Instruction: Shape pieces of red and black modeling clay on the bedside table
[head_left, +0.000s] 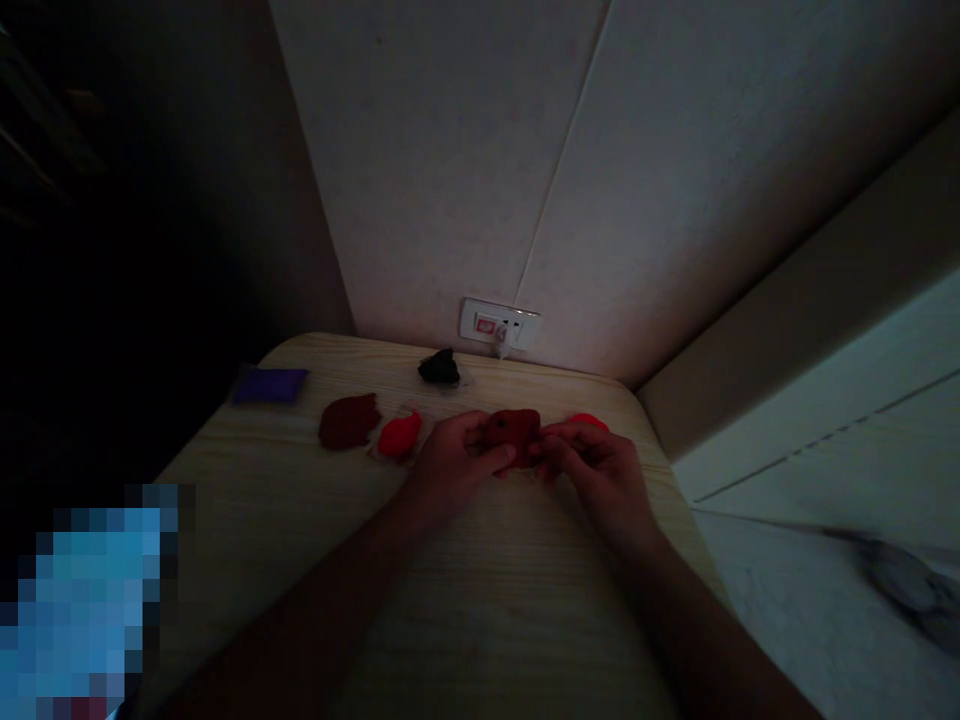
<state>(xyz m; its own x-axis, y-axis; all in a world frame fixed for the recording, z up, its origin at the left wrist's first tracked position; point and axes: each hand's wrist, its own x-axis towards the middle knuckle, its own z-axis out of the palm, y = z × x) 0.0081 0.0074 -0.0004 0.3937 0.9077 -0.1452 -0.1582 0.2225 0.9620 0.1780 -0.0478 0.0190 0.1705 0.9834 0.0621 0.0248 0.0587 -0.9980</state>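
Note:
My left hand holds a lump of dark reddish-brown modelling clay above the table, its thumb pressed on the near face. A small dark spot shows on the lump's upper left. At the lump's right edge, my right hand has thumb and fingers closed in a pinch on the clay; the exact contact is dim. To the left of my hands lie a bright red clay piece and a flat dark brown-red clay piece. Another bright red piece is partly hidden behind my right hand.
Toward the wall lies a black lump on clear wrapping. A purple packet rests at the table's left edge. A wall socket with a plug sits behind the wooden table. A pixelated bright blue area is at lower left.

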